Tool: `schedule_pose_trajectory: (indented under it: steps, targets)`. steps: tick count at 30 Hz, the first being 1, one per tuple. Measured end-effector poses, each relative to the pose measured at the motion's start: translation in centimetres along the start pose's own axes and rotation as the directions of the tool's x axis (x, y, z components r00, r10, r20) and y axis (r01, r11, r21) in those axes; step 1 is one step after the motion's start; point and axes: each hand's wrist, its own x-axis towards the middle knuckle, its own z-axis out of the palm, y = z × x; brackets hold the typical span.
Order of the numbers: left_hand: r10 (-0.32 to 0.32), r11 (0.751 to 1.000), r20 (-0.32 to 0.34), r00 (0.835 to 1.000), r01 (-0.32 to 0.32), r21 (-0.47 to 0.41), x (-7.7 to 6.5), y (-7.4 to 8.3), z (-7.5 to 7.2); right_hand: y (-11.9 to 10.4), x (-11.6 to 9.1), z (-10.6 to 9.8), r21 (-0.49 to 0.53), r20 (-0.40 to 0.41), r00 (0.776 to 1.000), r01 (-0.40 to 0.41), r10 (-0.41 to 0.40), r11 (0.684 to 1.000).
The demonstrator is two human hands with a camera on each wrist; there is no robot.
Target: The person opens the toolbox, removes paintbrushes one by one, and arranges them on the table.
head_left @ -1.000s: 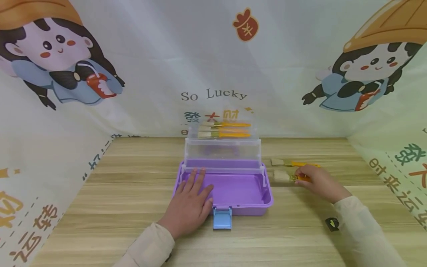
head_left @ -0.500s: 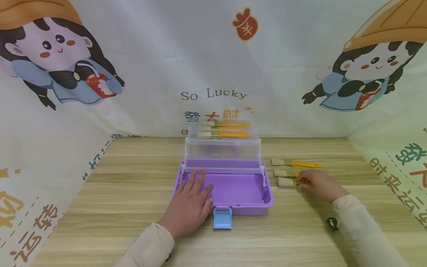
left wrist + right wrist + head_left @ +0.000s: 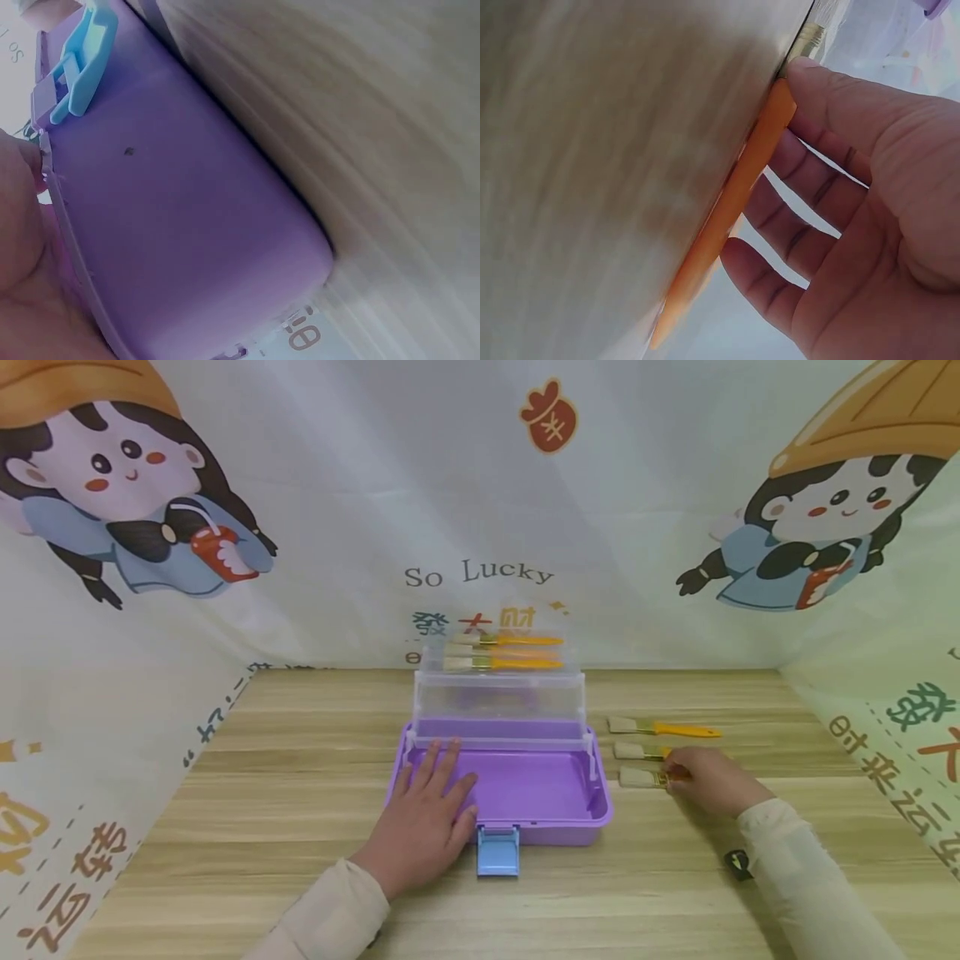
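Observation:
My left hand (image 3: pixel 422 822) lies with spread fingers over the left side of an opened purple storage box (image 3: pixel 540 835); in the left wrist view the hand reaches over the box's rim. My right hand (image 3: pixel 712 781) pinches a paintbrush (image 3: pixel 641 778) with pale bristles near its metal collar. In the right wrist view, the brush's orange handle (image 3: pixel 739 180) lies along the tabletop, thumb at the collar and the other fingers beside it. Two more paintbrushes lie behind: a middle one (image 3: pixel 630 751), its handle partly hidden by the right hand, and a far one (image 3: pixel 686 730).
Clear trays (image 3: pixel 501 697) stand raised at the box's back, with several paintbrushes (image 3: pixel 525 663) on the top one. A light blue latch (image 3: pixel 498 853) hangs at the box's front. Printed cloth (image 3: pixel 337 510) borders the wooden table (image 3: pixel 300 760).
My right hand has brought the held paintbrush toward the table's front, apart from the middle brush, and shifted it slightly left. The left hand stays on the box.

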Motion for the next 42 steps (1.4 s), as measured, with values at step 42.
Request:
schedule_pose_trajectory:
  steps: [42]
  targets:
    - [0.019, 0.999, -0.115, 0.993, -0.015, 0.037, 2.9, -1.3, 0.8, -16.3, 14.5, -3.9, 0.050, -0.142, 0.967, 0.220, -0.211, 0.974]
